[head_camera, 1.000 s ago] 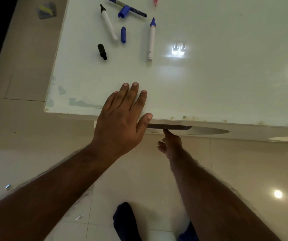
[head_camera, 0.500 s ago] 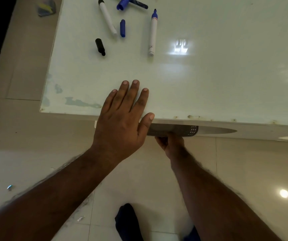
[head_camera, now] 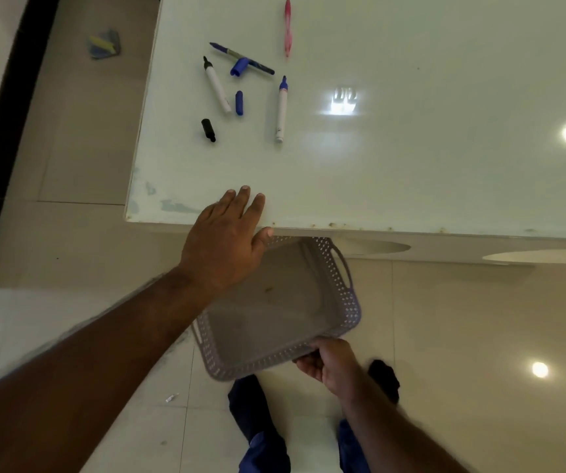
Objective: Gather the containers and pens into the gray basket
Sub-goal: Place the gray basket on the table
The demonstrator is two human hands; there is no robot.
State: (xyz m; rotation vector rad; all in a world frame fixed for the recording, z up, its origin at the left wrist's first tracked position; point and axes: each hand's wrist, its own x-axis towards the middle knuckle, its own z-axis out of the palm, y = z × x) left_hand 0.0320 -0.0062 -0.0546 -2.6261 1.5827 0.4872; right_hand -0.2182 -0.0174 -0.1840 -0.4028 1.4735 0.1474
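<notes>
Gray basket (head_camera: pixel 274 302): empty, held in the air below and just near of the counter's near edge, its far end tucked under that edge; perforated walls, a handle slot on the right wall.
Right hand (head_camera: pixel 329 361): fingers clenched on the basket's near right rim.
Left hand (head_camera: pixel 223 240): flat, fingers released and spread, lying over the counter's near edge, above the basket's far left corner; grasping nothing.
Counter (head_camera: pixel 411 165): white, glossy; near edge chipped with brown specks, near left corner scuffed; the whole middle and right are bare.
Pens: all far left on the counter, well apart from the hands: a black-tipped white marker (head_camera: pixel 216 85), a blue-tipped white marker (head_camera: pixel 281 109), a dark blue pen (head_camera: pixel 240 58), a pink pen (head_camera: pixel 287 25).
Loose caps: a black cap (head_camera: pixel 208 130), a small blue cap (head_camera: pixel 239 102), a larger blue cap (head_camera: pixel 239 67) touching the dark blue pen.
Writing: print on the blue-tipped marker is too small to read.
Floor (head_camera: pixel 479 336): pale tiles, open on the right; feet in dark socks stand below the basket.
</notes>
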